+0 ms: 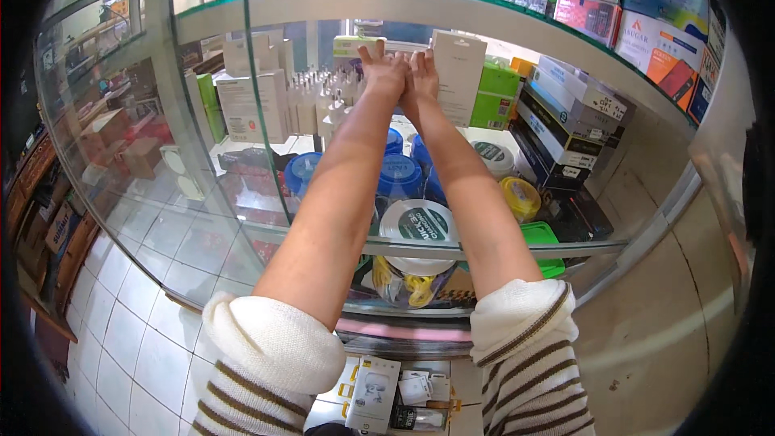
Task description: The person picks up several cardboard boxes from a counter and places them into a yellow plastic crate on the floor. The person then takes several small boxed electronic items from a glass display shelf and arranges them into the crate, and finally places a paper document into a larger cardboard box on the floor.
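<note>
- Left hand (pixel 383 71) and right hand (pixel 421 77): both reach deep into the glass shelf (pixel 484 249) of a display cabinet, side by side and touching.
- Fingers: spread and raised toward a pale green flat box (pixel 355 45) at the back; whether they grip it cannot be told.
- White box (pixel 458 77): one, upright, just right of the hands.
- Round blue-lidded tubs (pixel 400 176): about four, below the forearms.
- Yellow spool (pixel 521 198): one, right of the tubs.

Single head-worn fisheye view, looking down and forward, close into glass display shelves (pixel 420 8)
</note>
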Available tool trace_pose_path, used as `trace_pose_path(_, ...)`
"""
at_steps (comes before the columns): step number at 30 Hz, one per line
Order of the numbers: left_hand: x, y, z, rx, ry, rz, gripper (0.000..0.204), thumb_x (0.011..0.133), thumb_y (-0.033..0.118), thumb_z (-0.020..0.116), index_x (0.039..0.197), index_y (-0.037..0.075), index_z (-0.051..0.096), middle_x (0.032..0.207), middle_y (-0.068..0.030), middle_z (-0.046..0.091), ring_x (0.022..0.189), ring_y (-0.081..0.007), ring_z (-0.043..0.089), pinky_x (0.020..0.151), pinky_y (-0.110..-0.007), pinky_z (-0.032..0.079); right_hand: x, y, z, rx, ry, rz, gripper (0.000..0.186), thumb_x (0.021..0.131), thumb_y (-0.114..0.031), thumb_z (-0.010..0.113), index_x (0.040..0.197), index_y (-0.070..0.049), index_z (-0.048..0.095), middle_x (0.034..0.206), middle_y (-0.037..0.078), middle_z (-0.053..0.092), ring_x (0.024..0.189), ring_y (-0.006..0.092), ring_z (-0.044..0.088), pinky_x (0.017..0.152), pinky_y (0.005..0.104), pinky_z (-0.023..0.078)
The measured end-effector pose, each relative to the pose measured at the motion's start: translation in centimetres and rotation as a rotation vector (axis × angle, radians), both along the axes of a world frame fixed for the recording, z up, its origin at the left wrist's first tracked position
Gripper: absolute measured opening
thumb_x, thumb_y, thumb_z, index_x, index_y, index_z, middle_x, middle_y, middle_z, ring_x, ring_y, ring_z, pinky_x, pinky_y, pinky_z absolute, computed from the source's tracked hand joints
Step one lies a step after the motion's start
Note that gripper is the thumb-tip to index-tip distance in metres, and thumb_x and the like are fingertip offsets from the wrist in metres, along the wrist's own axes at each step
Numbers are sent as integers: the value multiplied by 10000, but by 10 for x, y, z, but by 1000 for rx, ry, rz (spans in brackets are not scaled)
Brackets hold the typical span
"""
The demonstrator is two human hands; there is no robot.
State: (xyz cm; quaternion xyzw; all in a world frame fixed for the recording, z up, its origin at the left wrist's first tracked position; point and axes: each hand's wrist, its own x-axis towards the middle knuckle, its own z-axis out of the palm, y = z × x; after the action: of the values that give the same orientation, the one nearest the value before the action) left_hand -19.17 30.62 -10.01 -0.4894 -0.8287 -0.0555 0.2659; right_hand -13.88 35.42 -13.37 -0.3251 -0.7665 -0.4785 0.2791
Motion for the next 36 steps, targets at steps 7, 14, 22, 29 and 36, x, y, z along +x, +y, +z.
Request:
trace_pose_path(7,-6,4,-9,247,81,-94,301,797,143,447,1097,131,468,1088,-54,551,1182,-245,318,877,-589,177,6,4,3,-19,64,120,349,782,-191,433,1103,-62,479,1034,74,532,1093,207,399,1000,365,162)
trace_pose_path(14,17,-14,2,107,93,63,293,807,235,480,1085,173,549,1131,-11,535,1172,-209,340,977,-552,53,28,2,6,126,56,472,264,701,-126,504,950,-46,538,881,70,539,936,204,459,904,314,302)
trace_pose_path(22,58,-51,12,195,246,-85,264,779,173,504,1037,138,546,1049,-78,556,1087,-242,444,957,-538,185,73,-15,10,67,1,648,252,710,-115,493,938,-21,542,907,97,536,913,233,476,795,342,377)
trace_pose_path(29,100,-87,-5,439,259,-301,318,796,211,476,1104,130,472,1032,-96,535,1028,-251,477,925,-493,291,121,-61,5,349,-159,272,383,719,-122,487,1092,-35,486,1017,86,521,973,220,475,793,316,392)
trace_pose_path(36,142,-181,-35,871,-9,-827,422,817,189,460,1199,38,365,1085,-176,460,1021,-309,451,905,-398,338,198,-145,11,-511,305,879,229,797,-49,471,1017,-21,417,1017,172,493,931,355,487,783,410,404)
